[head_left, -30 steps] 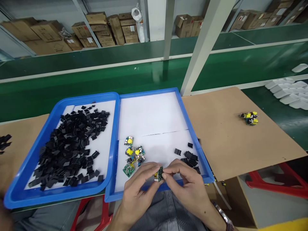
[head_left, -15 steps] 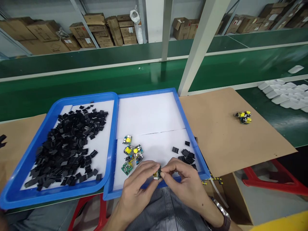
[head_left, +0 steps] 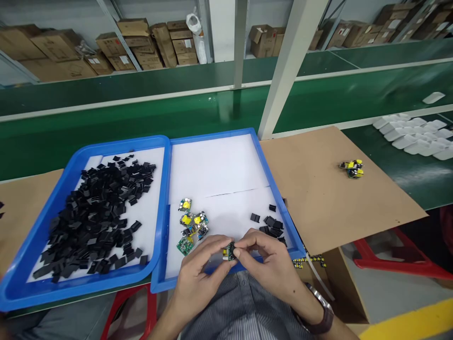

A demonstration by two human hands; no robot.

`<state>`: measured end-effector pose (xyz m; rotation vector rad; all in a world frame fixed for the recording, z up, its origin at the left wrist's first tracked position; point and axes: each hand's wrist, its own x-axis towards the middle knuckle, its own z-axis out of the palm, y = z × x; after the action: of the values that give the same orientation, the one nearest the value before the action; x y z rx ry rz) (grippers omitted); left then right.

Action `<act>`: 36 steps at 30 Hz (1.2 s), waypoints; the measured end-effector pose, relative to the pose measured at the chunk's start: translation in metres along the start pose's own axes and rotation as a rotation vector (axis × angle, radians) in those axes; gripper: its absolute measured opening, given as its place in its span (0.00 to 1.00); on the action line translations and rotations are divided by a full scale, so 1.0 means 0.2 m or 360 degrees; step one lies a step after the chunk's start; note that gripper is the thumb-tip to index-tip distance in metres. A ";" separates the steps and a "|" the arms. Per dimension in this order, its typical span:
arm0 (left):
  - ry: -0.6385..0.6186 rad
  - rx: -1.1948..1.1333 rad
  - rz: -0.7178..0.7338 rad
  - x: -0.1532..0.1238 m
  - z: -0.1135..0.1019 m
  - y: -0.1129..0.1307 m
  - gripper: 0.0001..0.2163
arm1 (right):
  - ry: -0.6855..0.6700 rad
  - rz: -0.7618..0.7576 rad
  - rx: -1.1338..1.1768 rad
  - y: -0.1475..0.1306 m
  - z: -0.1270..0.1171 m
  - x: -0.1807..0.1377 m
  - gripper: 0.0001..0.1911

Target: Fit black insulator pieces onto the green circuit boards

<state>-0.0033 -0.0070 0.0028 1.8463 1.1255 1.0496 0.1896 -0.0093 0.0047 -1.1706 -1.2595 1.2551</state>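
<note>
A small circuit board (head_left: 228, 252) with a yellow part is held between my two hands, over the near edge of the right blue tray (head_left: 164, 286). My left hand (head_left: 200, 271) is closed, its thumb and fingertips on the board's left side. My right hand (head_left: 271, 264) pinches the board's right edge; whether a black piece is also in those fingers I cannot tell. Several loose circuit boards (head_left: 197, 220) lie in the tray left of my hands. Several small black pieces (head_left: 272, 224) lie beyond my right hand.
A second blue tray (head_left: 76, 158) on the left holds a large heap of black pieces (head_left: 95, 212). Circuit boards (head_left: 352, 168) rest on brown cardboard (head_left: 311, 189) at right. White trays (head_left: 417, 134) stand on the green bench. An open cardboard box (head_left: 345, 278) sits below, right.
The board between my hands has turned slightly, and more of its yellow part shows. Both hands keep their grip. The whole view has shifted a little.
</note>
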 end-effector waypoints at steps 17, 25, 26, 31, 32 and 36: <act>0.0027 0.0064 -0.0017 0.01 0.00 0.01 0.18 | 0.0113 -0.0130 -0.0061 0.01 0.02 -0.02 0.07; 0.0043 0.0098 0.0068 0.02 0.01 0.00 0.19 | 0.0219 -0.0268 -0.0085 0.01 0.05 -0.04 0.08; 0.0037 0.0100 0.0065 0.02 0.01 0.00 0.19 | 0.0214 -0.0262 -0.0076 0.01 0.05 -0.04 0.08; 0.0023 0.0097 0.0070 0.01 0.01 0.00 0.19 | 0.0152 -0.0186 -0.0044 0.02 0.04 -0.04 0.07; 0.0024 0.0090 0.0082 0.01 0.01 0.00 0.19 | 0.0145 -0.0165 -0.0044 0.02 0.04 -0.04 0.06; 0.0026 0.0055 0.0123 0.02 0.02 0.00 0.19 | 0.0015 0.0024 -0.0026 0.01 0.01 -0.03 0.06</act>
<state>0.0012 -0.0039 0.0026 1.9254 1.0956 1.0969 0.1871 -0.0146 0.0025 -1.1987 -1.2579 1.2512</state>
